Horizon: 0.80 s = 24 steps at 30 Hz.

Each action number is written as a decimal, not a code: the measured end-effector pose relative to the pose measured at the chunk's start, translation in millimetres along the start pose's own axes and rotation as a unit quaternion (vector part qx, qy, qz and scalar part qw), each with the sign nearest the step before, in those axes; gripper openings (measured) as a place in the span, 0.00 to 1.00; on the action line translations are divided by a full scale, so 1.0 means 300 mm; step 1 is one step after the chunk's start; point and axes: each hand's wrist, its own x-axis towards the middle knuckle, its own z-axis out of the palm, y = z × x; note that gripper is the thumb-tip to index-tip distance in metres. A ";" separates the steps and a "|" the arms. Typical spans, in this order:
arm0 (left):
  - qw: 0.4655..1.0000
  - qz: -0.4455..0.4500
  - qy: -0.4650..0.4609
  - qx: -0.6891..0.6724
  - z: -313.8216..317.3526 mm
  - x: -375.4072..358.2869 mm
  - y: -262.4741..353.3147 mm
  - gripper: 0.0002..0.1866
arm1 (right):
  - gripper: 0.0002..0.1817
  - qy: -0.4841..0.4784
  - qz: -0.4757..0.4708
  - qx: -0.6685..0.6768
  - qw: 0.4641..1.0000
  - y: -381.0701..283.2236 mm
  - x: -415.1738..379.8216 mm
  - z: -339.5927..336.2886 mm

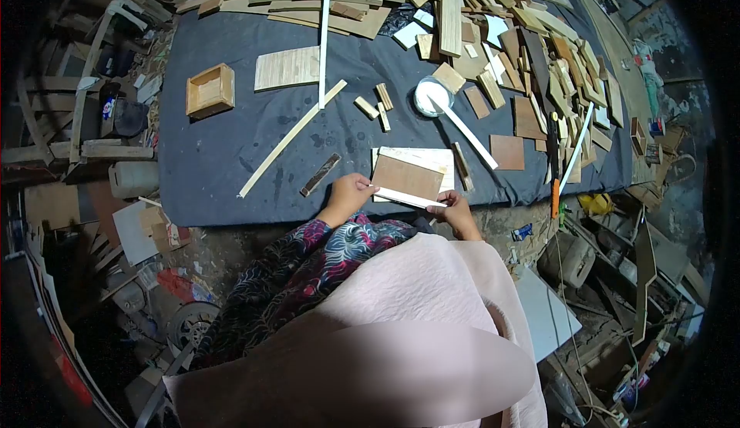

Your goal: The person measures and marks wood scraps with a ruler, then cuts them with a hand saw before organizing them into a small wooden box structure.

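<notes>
Both hands are at the front edge of the table, pinching the two ends of a thin white strip [406,198]. My left hand [348,199] is closed on its left end, and my right hand [457,214] on its right end. The strip lies along the near edge of a brown rectangular wood panel [410,174]. Beneath that panel is a paler board [435,157]. A short dark-faced wood piece [320,175] lies left of my left hand, and a narrow brown block [462,166] sits just beyond my right hand.
A round container of white paste [425,105] has a flat stick [474,137] resting in it. A small wooden tray [210,91] stands at the left. Scrap wood [566,66] is heaped at the right, near an orange-handled saw-like tool [554,197]. Long strips [293,137] cross the dark cloth.
</notes>
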 end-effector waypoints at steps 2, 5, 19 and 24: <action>0.994 0.062 0.020 0.092 -0.014 -0.022 0.037 0.15 | 0.15 0.011 -0.030 0.001 0.999 0.022 0.005 0.001; 0.979 0.178 0.031 0.091 -0.042 -0.057 0.094 0.17 | 0.16 0.056 -0.159 -0.129 0.977 0.053 0.012 -0.006; 0.959 0.240 -0.044 0.146 -0.052 -0.046 0.074 0.09 | 0.11 0.135 -0.288 -0.314 0.895 -0.013 -0.100 0.023; 0.958 0.248 -0.051 0.136 -0.048 -0.037 0.071 0.10 | 0.11 0.148 -0.273 -0.322 0.894 0.000 -0.110 0.031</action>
